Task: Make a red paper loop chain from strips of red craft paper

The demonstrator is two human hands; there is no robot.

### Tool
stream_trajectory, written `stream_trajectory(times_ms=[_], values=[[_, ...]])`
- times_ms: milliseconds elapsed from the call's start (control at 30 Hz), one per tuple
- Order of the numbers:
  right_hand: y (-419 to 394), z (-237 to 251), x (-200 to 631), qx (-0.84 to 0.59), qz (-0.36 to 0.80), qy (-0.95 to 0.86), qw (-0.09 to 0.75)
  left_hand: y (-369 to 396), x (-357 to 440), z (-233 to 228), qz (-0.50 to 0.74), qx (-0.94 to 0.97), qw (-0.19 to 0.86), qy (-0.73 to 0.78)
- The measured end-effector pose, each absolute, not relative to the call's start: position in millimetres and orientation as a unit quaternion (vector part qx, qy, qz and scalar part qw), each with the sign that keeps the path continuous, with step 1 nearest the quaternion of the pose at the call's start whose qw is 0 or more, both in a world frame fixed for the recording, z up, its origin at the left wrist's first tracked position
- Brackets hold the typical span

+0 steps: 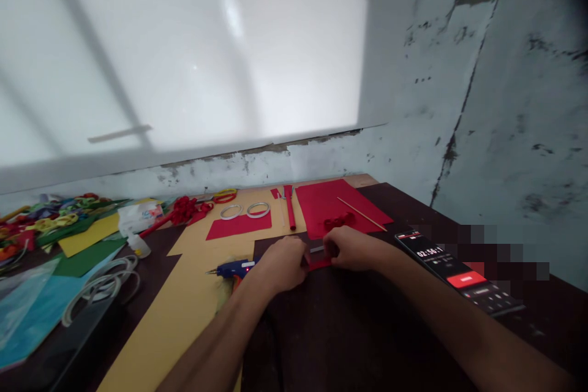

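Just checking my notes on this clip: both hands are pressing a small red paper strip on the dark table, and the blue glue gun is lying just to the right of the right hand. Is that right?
Not quite. The glue gun lies to the left of the left hand, not right of the right hand; a phone lies on that side. The head view shows this. Both hands do press the red paper strip on the dark table.

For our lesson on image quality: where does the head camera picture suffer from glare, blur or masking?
Head view: the window is blown out white; the left hand and right hand on the red paper strip look soft; a pixelated patch masks the area beside the phone.
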State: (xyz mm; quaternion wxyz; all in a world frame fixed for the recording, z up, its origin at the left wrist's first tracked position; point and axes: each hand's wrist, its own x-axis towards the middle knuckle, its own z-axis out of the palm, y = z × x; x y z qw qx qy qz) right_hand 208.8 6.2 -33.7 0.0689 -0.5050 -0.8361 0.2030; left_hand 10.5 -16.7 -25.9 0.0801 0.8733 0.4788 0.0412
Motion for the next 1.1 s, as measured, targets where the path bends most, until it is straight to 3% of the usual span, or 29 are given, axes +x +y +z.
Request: stream_trajectory(times_ms=[233,467,567,667,800,1100], values=[[5,-27,214,-0.469,0.229,-0.847,0.099,-15,6,-21,0.078,0.875,0.126,0.461],[6,-13,211,-0.443,0.2,-0.816,0.313,-13,7,-8,0.225,0.84,0.119,0.479],[4,-9,207,-0.406,0.257,-0.766,0.428,-11,9,-5,0.297,0.819,0.147,0.468],[1,-5,206,-0.379,0.353,-0.688,0.509,-12,11,-1,0.378,0.764,0.251,0.459],[-1,-4,204,-0.375,0.41,-0.634,0.538,-16,13,7,0.412,0.703,0.367,0.448],[0,-6,202,-0.353,0.463,-0.593,0.556,-14,16,4,0.436,0.639,0.493,0.398]])
